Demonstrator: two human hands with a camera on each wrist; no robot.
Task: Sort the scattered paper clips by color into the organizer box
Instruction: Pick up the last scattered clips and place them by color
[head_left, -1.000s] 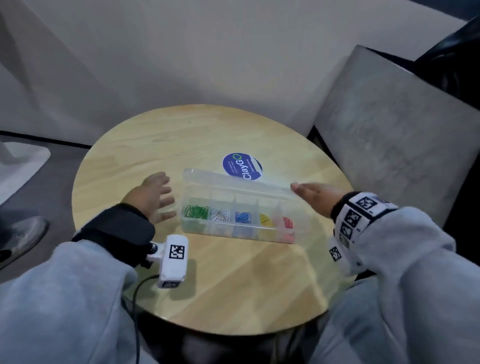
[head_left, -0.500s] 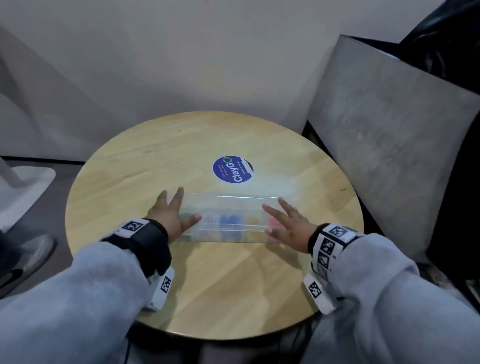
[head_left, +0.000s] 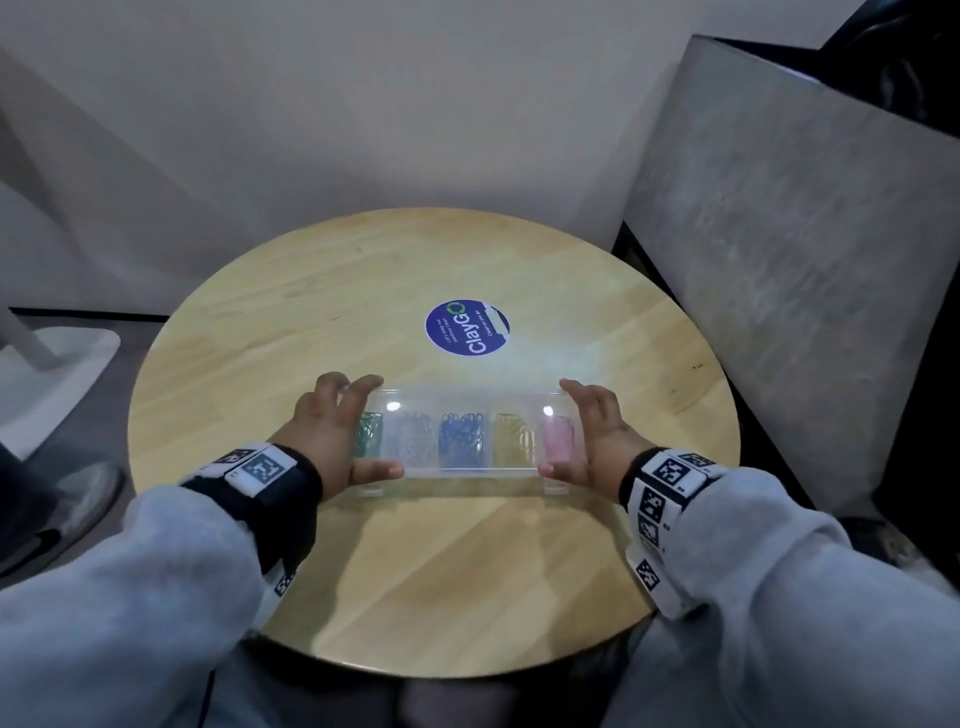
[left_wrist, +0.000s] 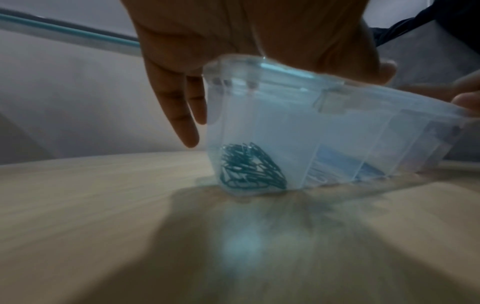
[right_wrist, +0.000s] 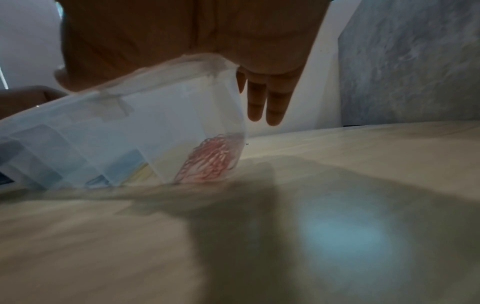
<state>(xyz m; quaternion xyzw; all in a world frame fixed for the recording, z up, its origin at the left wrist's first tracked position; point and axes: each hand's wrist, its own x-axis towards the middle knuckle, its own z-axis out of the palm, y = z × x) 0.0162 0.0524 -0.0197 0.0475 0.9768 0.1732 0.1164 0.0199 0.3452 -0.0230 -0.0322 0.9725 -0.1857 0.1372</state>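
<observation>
Fingers (head_left: 358, 395) of the left hand (head_left: 332, 436) curl over the far edge of the organizer box (head_left: 462, 467) at its 9 o'clock end, with the thumb on the near edge, so this hand holds the box. The right hand (head_left: 592, 436) holds the 3 o'clock end the same way, fingers over the far edge and thumb on the near edge.

The counter (head_left: 363, 291) is big, round and made of pale smooth wood. A tall gray slab (head_left: 805, 249) with a rough stone look leans at 2 o'clock, just past the counter's edge. A round blue sticker (head_left: 466, 327) lies flat on the wood at 12 o'clock from the box.

The box is long, see-through plastic with its clear lid shut, and it sits near the middle of the counter. Thin walls cut it into five little rooms in a row. From 9 o'clock to 3 o'clock they hold green paper clips (left_wrist: 249, 166), white paper clips (head_left: 414, 441), blue paper clips (head_left: 461, 439), yellow paper clips (head_left: 511, 436) and pink paper clips (right_wrist: 213, 160). Each pile is a tangle of thin bent wire.
</observation>
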